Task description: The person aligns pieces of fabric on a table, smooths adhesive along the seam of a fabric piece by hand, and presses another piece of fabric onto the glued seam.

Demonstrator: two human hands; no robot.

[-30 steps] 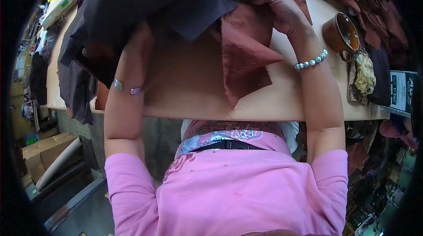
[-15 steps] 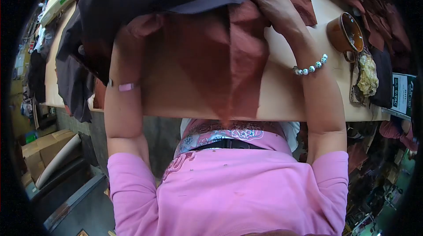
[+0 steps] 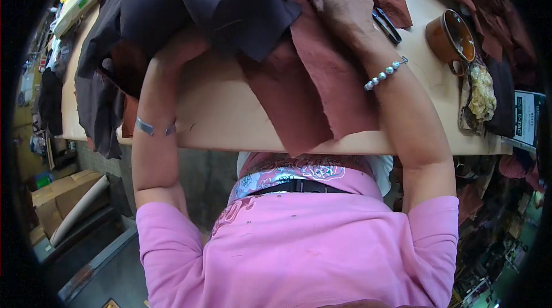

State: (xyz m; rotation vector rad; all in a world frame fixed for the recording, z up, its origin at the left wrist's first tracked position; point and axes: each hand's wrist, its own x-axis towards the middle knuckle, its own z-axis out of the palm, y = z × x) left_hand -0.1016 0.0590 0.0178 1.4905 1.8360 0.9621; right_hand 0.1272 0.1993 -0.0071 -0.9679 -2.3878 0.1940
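Observation:
My right hand (image 3: 345,6) is at the upper middle, its thumb and fingers closed on a fold of reddish-brown fabric (image 3: 336,84). Two panels of this fabric hang down to the table's near edge. Beside that hand shows the rounded end of a black tool that looks like thread snips (image 3: 390,26); the rest of it is hidden. My left hand (image 3: 181,49) reaches under a bunched dark grey cloth (image 3: 230,3), which covers its fingers.
A brown mug (image 3: 450,37) stands on the tan table (image 3: 224,112) at the right, with a crumpled yellowish bundle (image 3: 482,94) by it. More dark cloth hangs over the left edge. A cardboard box (image 3: 63,193) is on the lower left.
My right hand has shifted up and slightly left, uncovering the black tool. The reddish-brown panels now lie flatter and spread apart, and the dark cloth has bunched up toward the middle.

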